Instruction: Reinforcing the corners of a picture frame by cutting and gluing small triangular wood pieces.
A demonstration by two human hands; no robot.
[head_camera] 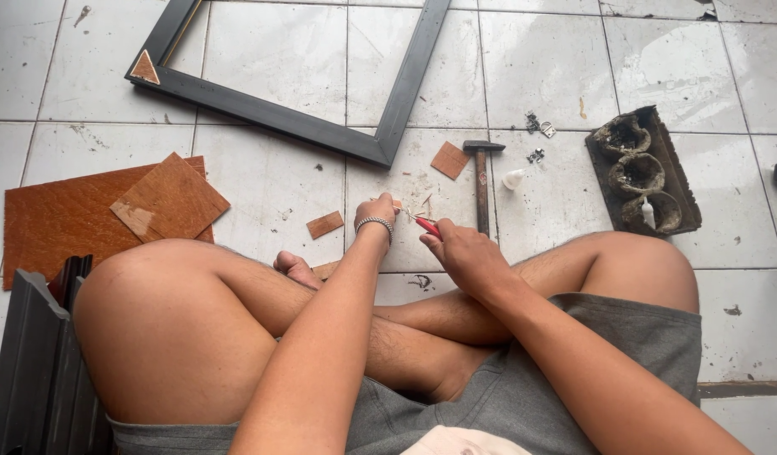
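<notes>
I sit cross-legged on a white tiled floor. My left hand (376,211), with a beaded bracelet at the wrist, presses down on a small piece of brown board that is mostly hidden under the fingers. My right hand (462,251) grips a red-handled cutter (427,225) whose tip points at that piece. Both hands meet just in front of my shins. A hammer (481,181) lies on the floor just beyond them.
A dark picture frame (279,114) lies at the far left. Brown board sheets (110,211) and small offcuts (324,224) lie to the left. A dark moulded tray (645,173), a white glue bottle (514,178) and small metal fittings (540,128) lie to the right. Dark frame mouldings (39,362) stand by my left knee.
</notes>
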